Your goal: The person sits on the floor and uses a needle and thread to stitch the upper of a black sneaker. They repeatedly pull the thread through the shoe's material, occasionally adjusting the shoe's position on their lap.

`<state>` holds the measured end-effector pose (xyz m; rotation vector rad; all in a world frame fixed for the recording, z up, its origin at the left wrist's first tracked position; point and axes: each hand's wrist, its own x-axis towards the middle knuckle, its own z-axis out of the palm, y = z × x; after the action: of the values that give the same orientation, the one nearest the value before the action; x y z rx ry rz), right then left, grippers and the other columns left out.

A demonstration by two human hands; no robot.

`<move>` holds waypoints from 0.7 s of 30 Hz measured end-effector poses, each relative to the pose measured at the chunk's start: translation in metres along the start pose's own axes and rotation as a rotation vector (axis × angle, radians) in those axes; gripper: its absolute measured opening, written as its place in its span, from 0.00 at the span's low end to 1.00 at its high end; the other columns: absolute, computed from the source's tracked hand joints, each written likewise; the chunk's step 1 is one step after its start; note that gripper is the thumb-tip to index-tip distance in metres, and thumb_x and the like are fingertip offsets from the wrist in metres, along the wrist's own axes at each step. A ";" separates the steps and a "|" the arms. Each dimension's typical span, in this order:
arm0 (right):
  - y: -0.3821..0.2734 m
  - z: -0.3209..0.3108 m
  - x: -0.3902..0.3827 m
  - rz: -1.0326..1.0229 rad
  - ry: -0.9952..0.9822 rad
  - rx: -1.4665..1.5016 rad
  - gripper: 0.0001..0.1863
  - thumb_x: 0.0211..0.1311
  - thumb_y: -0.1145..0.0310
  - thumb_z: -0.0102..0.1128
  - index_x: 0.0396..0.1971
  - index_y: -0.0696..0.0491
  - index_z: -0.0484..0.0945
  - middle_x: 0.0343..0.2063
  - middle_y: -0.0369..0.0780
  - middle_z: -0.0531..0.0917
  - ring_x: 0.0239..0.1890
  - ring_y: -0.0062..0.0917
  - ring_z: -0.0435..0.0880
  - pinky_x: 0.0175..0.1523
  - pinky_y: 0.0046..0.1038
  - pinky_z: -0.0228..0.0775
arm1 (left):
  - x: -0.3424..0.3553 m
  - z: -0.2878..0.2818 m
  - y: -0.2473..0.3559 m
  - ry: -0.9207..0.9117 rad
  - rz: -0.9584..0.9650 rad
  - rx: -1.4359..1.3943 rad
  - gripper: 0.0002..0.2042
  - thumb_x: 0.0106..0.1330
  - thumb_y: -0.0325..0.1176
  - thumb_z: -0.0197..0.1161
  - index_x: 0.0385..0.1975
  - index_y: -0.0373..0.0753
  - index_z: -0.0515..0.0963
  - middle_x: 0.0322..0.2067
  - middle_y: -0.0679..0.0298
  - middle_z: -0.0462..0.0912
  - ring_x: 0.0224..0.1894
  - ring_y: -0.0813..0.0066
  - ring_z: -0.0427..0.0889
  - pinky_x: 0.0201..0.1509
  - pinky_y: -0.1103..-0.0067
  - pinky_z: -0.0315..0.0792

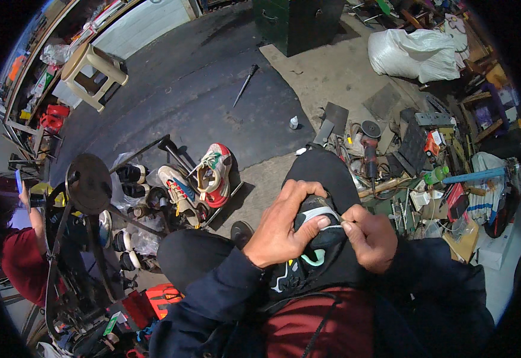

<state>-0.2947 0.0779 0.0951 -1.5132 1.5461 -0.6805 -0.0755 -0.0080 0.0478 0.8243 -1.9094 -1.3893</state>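
Note:
A black shoe (329,240) with white trim and mint-green details lies on my lap, over my right thigh. My left hand (279,228) grips it from the left, with the thumb pressed on its pale edge and the fingers curled over the far end. On the other side, my right hand (372,240) is closed in a pinch right against that edge. Whatever sits between those fingertips is too small to make out. The underside of the shoe is hidden.
Two sneakers (214,173) stand on a metal rack left of my knees, beside a machine with a round wheel (88,184). An angle grinder (370,149) lies among tools at right. A small white bottle (294,122) stands ahead. Another person (25,256) is at far left.

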 end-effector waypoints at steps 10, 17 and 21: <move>0.010 -0.018 -0.005 -0.021 -0.048 -0.095 0.07 0.78 0.65 0.55 0.42 0.51 0.80 0.20 0.43 0.79 0.22 0.44 0.82 0.30 0.39 0.71 | 0.001 0.001 0.002 -0.021 0.031 -0.053 0.23 0.68 0.39 0.71 0.60 0.41 0.74 0.49 0.55 0.76 0.55 0.53 0.78 0.62 0.67 0.72; -0.017 -0.070 0.024 0.446 -0.530 0.337 0.16 0.81 0.58 0.54 0.40 0.55 0.82 0.15 0.32 0.70 0.18 0.16 0.69 0.27 0.23 0.58 | 0.001 0.002 0.008 -0.060 -0.016 -0.043 0.23 0.69 0.40 0.71 0.60 0.43 0.74 0.50 0.56 0.74 0.54 0.53 0.78 0.60 0.67 0.72; -0.020 -0.070 0.036 0.590 -0.570 0.495 0.18 0.82 0.56 0.52 0.38 0.53 0.82 0.16 0.26 0.67 0.19 0.11 0.64 0.26 0.20 0.54 | 0.002 0.001 0.006 -0.049 -0.014 -0.004 0.23 0.69 0.40 0.71 0.60 0.43 0.74 0.50 0.55 0.75 0.54 0.51 0.79 0.60 0.66 0.73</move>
<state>-0.3404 0.0286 0.1398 -0.7275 1.1707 -0.2229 -0.0776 -0.0075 0.0536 0.8099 -1.9403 -1.4332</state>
